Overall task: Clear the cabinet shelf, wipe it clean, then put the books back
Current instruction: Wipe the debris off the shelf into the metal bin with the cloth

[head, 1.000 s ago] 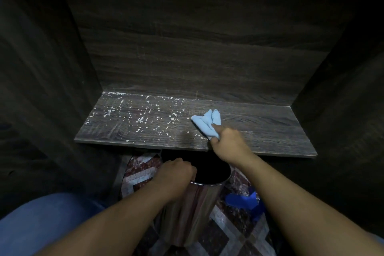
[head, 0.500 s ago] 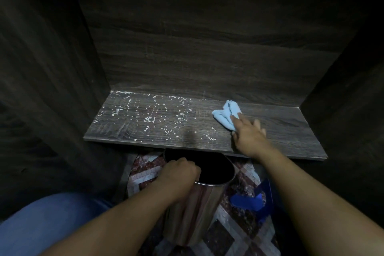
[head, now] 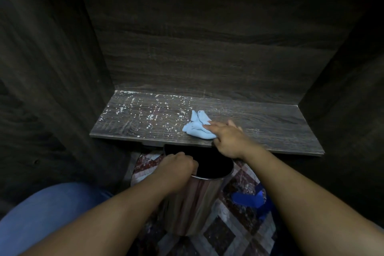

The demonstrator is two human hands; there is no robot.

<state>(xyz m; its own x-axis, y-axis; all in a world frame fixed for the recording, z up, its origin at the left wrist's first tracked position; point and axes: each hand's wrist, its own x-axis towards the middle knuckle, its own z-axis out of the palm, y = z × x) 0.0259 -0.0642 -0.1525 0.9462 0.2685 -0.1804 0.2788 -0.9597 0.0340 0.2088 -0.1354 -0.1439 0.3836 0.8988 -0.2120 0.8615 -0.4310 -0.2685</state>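
The dark wooden cabinet shelf (head: 270, 129) holds no books. White crumbs (head: 145, 114) are scattered over its left half. A crumpled light blue cloth (head: 197, 128) lies near the middle of the shelf, close to the front edge. My right hand (head: 228, 139) presses on the cloth's right side with its fingers stretched out to the left. My left hand (head: 176, 165) grips the rim of a shiny steel bin (head: 199, 203), which is held just below the shelf's front edge with its dark mouth open upward.
The cabinet's side walls and back panel close in the shelf on three sides. Patterned floor tiles (head: 228, 230) lie below, with a blue object (head: 249, 199) on them to the right of the bin. My knee in jeans (head: 47, 214) is at the lower left.
My right hand has slid the cloth from further back on the shelf leftward and toward the front edge, above the bin. My left hand keeps its grip on the bin.
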